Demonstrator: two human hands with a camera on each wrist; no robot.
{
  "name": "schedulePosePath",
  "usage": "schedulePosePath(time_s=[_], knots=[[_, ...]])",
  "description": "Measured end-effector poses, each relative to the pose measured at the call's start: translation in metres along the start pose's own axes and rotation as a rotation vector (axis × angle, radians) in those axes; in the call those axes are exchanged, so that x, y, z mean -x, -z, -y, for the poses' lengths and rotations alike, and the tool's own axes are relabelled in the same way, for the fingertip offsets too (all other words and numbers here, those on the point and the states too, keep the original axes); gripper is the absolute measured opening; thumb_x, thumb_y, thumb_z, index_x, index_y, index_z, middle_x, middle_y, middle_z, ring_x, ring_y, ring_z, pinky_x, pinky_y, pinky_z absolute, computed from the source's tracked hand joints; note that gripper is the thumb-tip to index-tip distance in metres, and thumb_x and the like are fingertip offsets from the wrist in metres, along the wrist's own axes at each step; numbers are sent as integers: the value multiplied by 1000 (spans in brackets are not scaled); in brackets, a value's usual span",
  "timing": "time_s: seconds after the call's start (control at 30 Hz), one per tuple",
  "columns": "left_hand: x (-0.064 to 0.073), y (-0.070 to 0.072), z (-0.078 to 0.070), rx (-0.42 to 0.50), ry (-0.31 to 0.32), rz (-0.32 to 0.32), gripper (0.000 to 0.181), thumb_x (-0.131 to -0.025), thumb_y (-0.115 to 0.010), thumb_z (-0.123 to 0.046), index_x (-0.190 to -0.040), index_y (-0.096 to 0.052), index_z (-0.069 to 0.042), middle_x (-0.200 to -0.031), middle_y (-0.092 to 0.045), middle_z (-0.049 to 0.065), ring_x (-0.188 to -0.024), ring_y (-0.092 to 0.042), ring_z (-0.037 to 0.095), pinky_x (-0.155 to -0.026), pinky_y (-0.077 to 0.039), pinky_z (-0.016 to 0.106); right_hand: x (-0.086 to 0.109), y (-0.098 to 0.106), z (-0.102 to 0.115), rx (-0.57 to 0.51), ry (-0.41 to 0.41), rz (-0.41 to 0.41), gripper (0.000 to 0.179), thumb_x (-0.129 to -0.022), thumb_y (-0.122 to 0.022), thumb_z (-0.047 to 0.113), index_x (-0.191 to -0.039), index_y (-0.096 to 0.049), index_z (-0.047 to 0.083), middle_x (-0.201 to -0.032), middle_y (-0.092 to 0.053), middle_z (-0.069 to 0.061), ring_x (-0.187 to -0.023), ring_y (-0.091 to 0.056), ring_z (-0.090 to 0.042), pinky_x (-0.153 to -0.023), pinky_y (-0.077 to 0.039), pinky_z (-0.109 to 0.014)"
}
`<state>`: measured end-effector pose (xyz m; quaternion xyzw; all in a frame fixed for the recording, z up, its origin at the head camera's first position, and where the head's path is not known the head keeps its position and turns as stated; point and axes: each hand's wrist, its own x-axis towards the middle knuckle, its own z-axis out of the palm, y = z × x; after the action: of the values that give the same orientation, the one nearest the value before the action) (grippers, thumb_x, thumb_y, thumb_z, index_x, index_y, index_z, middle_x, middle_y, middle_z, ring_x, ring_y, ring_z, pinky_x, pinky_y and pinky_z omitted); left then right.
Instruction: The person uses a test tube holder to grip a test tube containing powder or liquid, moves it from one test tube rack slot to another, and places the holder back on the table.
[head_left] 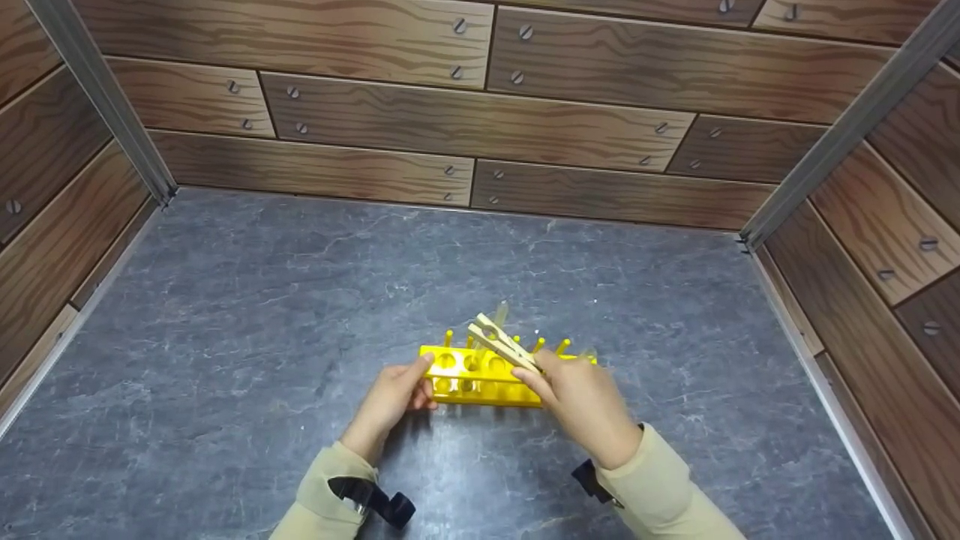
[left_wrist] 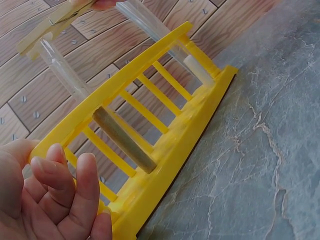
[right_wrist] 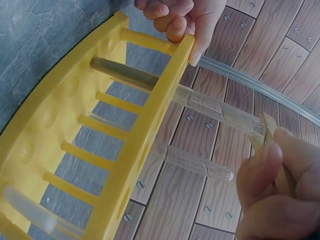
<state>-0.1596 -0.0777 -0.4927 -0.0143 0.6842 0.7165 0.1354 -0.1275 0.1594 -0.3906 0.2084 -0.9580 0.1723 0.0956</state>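
Observation:
A yellow test tube rack stands on the grey surface. My left hand grips its left end, thumb on the top plate. Pinched in my right hand is a wooden test tube clamp, held above the rack and pointing left. The clamp's tip meets the upper end of a glass test tube standing in the rack; whether it closes round the glass I cannot tell. Brownish liquid fills the tube's lower part. Another clear tube sits rounded end up behind the rack's top plate.
A further tube with white contents stands toward the rack's right end. Yellow pegs rise along the back. Wood-patterned walls enclose the grey surface at the back and both sides.

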Motion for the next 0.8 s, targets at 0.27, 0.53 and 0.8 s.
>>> schedulePosePath(time_s=[0.27, 0.53, 0.8], knots=[[3, 0, -4, 16, -2, 6, 47, -97, -49, -33, -58, -54, -8, -45, -42, -3, -49, -55, 14, -61, -53, 31, -1, -3, 0, 3, 11, -6, 32, -93, -54, 39, -70, -46, 17, -53, -28, 10, -42, -21, -3, -39, -23, -20], [1, 0, 0, 18, 5, -5, 47, -96, -51, -33, -57, -54, -8, -45, -43, -3, -49, -56, 14, -61, -53, 30, -1, -3, 1, 6, 0, 45, 32, -94, -50, 42, -72, -48, 18, -53, -28, 9, -41, -21, -3, -38, -23, -19], [8, -1, -14, 27, 10, 19, 46, -99, -46, -24, -58, -54, -5, -45, -42, -2, -49, -56, 13, -60, -53, 29, -1, -5, 0, 15, 4, 50, 33, -94, -50, 43, -73, -50, 17, -52, -30, 10, -41, -21, -2, -38, -24, -18]])
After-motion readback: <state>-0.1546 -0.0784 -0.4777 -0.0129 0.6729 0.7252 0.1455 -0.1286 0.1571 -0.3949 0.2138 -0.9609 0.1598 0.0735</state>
